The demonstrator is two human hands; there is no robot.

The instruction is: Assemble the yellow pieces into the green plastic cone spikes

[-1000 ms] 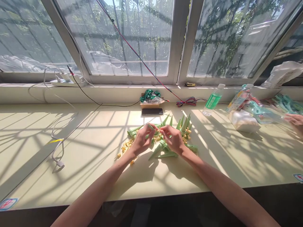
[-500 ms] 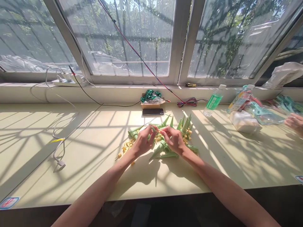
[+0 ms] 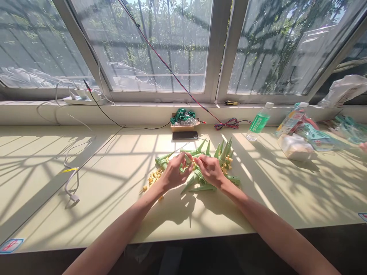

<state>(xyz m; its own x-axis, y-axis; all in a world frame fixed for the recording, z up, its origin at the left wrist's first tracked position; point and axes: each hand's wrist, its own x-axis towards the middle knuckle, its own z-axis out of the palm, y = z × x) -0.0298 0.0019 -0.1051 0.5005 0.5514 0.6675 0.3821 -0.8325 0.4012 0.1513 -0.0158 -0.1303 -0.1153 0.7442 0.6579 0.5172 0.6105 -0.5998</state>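
Observation:
My left hand (image 3: 175, 170) is closed around a light green plastic cone (image 3: 188, 159), whose rounded end shows between thumb and forefinger. Close beside it, my right hand (image 3: 211, 170) has thumb and fingertips pinched together; what is between them is too small to make out. Both hands hover over a heap of pointed green cones (image 3: 203, 188), some lying flat and others pointing up. Small yellow plastic pieces (image 3: 155, 175) lie scattered to the left, with more yellow pieces (image 3: 228, 162) among the cones on the right.
Behind the heap lie a black phone (image 3: 185, 135) and a small cardboard box (image 3: 183, 128) of green material. A green-labelled bottle (image 3: 259, 123), a tissue pack (image 3: 296, 147) and plastic bags (image 3: 321, 135) stand to the right. White cable (image 3: 75, 187) hangs across the left tabletop.
My left hand has turned the green cone so its end faces me more, and the hands have parted slightly. Another person's hand at the right edge has mostly moved out of view.

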